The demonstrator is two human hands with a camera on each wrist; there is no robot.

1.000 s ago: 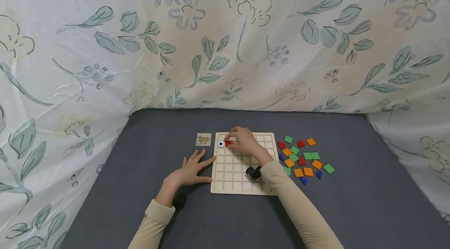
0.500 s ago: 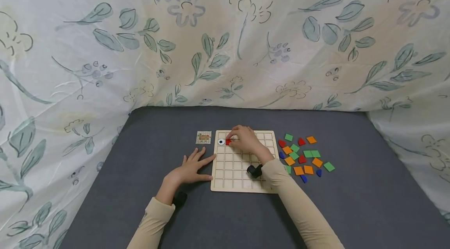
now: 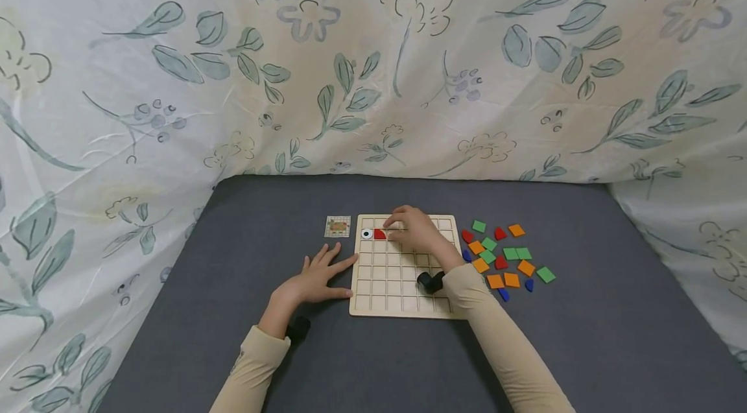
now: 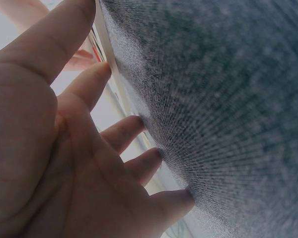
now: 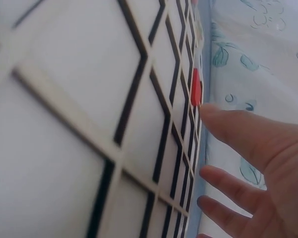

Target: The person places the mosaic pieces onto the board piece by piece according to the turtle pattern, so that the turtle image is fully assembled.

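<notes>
Flowered cloth (image 3: 373, 76) hangs behind a grey tabletop (image 3: 373, 361) bearing one gridded board (image 3: 382, 283), with one picture card (image 3: 338, 227) at its left. On the board, one eye disc (image 3: 366, 234) and one red tile (image 3: 380, 235) sit side by side. Six green pieces (image 3: 545, 275), six orange pieces (image 3: 516, 230), three red pieces (image 3: 500, 233) and three blue pieces (image 3: 529, 284) show at right. Left hand (image 3: 315, 280) lies spread against the board's edge; right hand (image 3: 415, 229), fingers parted beside the red tile, covers some squares, as do its sleeve (image 3: 496, 316) and wrist camera (image 3: 430, 281).
</notes>
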